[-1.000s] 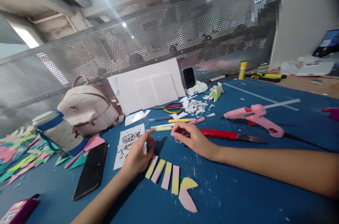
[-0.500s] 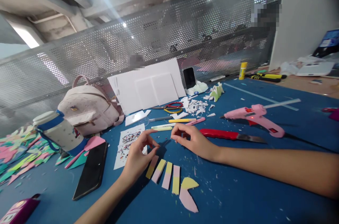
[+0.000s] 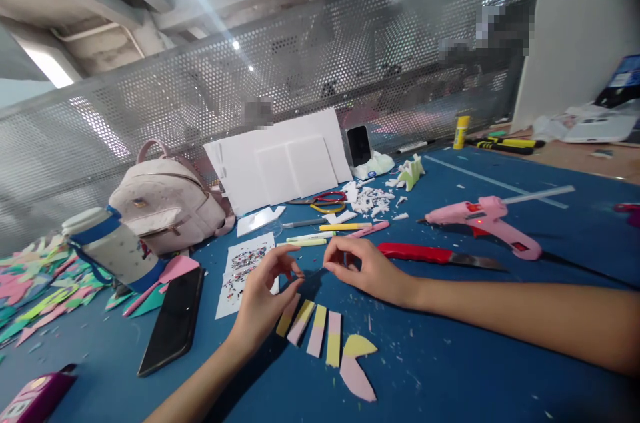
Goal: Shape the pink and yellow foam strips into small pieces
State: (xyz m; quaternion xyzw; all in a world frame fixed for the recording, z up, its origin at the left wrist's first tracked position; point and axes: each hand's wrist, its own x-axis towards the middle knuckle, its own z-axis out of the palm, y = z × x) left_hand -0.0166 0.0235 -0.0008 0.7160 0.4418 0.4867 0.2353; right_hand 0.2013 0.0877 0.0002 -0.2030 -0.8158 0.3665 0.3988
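Both the left hand (image 3: 267,293) and the right hand (image 3: 361,267), near the middle of the frame, are bare, with slender fingers (image 3: 350,244); the left forearm (image 3: 210,369), at lower left of centre, is uncovered and slim; the right forearm (image 3: 510,316), also uncovered, broadens toward the right edge; the nails are too small to make out.
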